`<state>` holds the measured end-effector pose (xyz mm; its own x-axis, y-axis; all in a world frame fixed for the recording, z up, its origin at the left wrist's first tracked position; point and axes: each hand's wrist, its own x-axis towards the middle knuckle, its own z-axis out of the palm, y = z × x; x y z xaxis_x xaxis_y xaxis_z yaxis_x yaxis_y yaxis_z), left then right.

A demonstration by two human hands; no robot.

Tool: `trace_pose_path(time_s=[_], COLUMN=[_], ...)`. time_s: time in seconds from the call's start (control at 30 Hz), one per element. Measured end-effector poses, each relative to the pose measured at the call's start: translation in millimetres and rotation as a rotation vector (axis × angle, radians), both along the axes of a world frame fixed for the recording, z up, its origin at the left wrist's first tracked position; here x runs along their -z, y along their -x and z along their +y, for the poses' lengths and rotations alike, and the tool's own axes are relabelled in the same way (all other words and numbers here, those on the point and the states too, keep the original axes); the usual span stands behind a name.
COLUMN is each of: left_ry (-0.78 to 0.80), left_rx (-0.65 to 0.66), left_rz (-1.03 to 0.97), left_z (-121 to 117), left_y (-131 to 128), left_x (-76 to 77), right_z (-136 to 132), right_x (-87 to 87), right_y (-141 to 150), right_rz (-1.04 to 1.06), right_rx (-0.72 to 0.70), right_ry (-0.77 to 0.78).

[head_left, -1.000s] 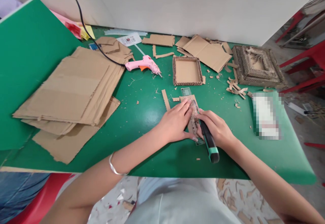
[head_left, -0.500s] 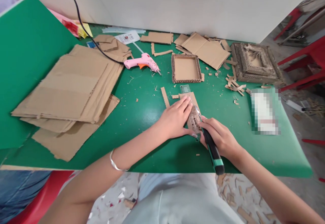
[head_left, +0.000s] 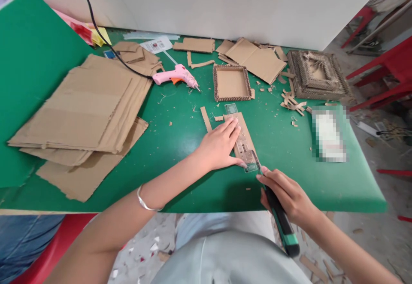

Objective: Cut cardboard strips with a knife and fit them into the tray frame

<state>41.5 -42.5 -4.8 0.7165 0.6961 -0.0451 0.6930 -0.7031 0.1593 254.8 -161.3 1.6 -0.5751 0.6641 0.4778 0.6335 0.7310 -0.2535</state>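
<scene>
My left hand (head_left: 222, 142) lies with fingers stretched and thumb spread, pressing a clear ruler (head_left: 231, 108) onto a small cardboard strip (head_left: 246, 130). Part of both is hidden under the fingers. In my right hand (head_left: 288, 194) is a black and green utility knife (head_left: 277, 210), its blade end at the lower right corner of the cardboard strip, beside the ruler. Just left of the ruler lie a narrow cardboard sliver (head_left: 205, 119) and a tiny offcut. Beyond the ruler sits a square cardboard tray (head_left: 232, 82) with corrugated walls.
A pink glue gun (head_left: 176, 76) with a black cord lies behind my left hand. Stacked cardboard sheets (head_left: 74, 104) cover the left side. A stepped cardboard piece (head_left: 317, 74), scraps (head_left: 292, 103) and a blurred-out packet (head_left: 330, 134) are on the right of the green table (head_left: 180, 189).
My right hand has drawn the knife down toward me and right, along the ruler's edge. My left hand stays on the ruler. The whole view has shifted slightly.
</scene>
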Motion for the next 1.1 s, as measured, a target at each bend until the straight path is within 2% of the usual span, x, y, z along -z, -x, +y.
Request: trace_pose_path(time_s=[0.23, 0.33, 0.43, 0.53, 0.67, 0.77, 0.87, 0.93, 1.0, 1.07, 1.1], left_ry=[0.016, 0.028, 0.050, 0.056, 0.027, 0.018, 0.016, 0.013, 0.014, 0.015, 0.014], left_rx=[-0.001, 0.008, 0.006, 0.015, 0.066, 0.091, 0.098, 0.101, 0.104, 0.102, 0.102], left_rz=[0.017, 0.036, 0.034, -0.008, -0.068, -0.096, -0.098, -0.084, -0.071, -0.066, -0.066], left_z=[-0.3, 0.1, 0.3, 0.6, 2.1, 2.7, 2.4, 1.9, 1.3, 1.0, 0.9], left_y=[-0.7, -1.8, -1.9, -0.1, 3.1, 5.0, 6.9, 8.0, 8.8, 9.1, 9.0], left_x=[-1.3, -2.8, -5.3, -7.3, -7.7, -7.2, -7.5, -7.8, -7.7, -7.2, -6.9], right_z=[-29.2, -35.8, -28.1, 1.6, 70.0, 123.3, 161.9, 176.2, 181.2, 178.5, 175.4], right_x=[-4.9, -16.2, -33.7, -43.6, -35.4, -27.0, -26.2, -28.1, -29.9, -30.4, -30.1], right_y=[-6.4, -10.8, -23.3, -43.2, -60.4, -57.3, -49.0, -44.3, -39.2, -31.3, -26.1], right_rz=[-0.024, -0.032, -0.046, -0.142, -0.504, -0.761, -0.873, -0.853, -0.732, -0.489, -0.322], right_rx=[0.017, -0.007, -0.016, 0.053, 0.079, 0.102, 0.084, 0.086, 0.109, 0.142, 0.171], right_ry=[0.009, 0.047, 0.078, 0.058, -0.041, -0.051, -0.043, -0.025, 0.009, 0.105, 0.204])
